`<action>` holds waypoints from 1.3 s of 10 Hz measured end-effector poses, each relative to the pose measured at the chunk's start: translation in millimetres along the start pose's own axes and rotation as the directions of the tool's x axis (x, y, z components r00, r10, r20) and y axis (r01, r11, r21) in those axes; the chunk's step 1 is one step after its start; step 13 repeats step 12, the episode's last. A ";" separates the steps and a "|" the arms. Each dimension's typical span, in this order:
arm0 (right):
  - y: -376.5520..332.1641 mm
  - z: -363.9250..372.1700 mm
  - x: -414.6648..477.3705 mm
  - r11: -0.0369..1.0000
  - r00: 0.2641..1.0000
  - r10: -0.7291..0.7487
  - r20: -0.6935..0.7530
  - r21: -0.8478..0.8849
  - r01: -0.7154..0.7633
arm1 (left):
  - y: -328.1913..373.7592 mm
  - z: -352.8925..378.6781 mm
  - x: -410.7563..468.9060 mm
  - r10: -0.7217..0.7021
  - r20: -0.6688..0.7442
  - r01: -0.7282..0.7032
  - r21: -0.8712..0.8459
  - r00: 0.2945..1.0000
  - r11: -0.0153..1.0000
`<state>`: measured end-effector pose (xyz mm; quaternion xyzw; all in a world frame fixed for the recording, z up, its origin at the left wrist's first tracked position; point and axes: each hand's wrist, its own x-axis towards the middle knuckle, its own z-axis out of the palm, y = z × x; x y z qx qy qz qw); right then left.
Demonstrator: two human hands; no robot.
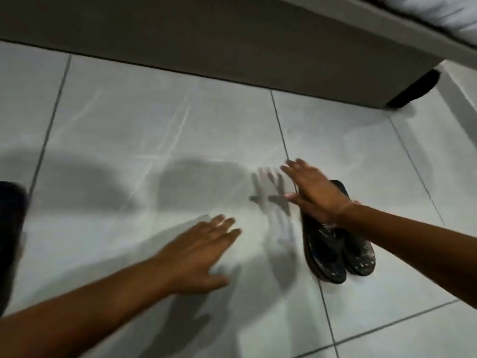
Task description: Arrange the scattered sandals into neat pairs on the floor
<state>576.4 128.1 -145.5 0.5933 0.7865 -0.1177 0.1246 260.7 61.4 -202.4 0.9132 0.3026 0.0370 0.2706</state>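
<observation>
Two dark flip-flop sandals (335,250) lie side by side as a pair on the pale tiled floor, right of centre, their near ends speckled with light marks. My right hand (313,191) hovers flat over their far ends, fingers spread, holding nothing, and hides part of them. My left hand (200,248) is stretched out flat over bare tile to the left of the pair, fingers apart and empty, blurred by motion.
A grey-brown bed base (232,42) runs along the far side, with a dark foot (415,90) at its right corner and white bedding (438,11) above. A dark object (10,228) sits at the left edge, unclear what. Grey tiles (129,138) lie between.
</observation>
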 end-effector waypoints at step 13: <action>138.3 72.1 -133.6 0.816 0.781 0.562 0.273 -0.030 -0.577 | 109.0 70.8 189.4 -0.167 -0.099 0.164 -0.037 0.981 0.986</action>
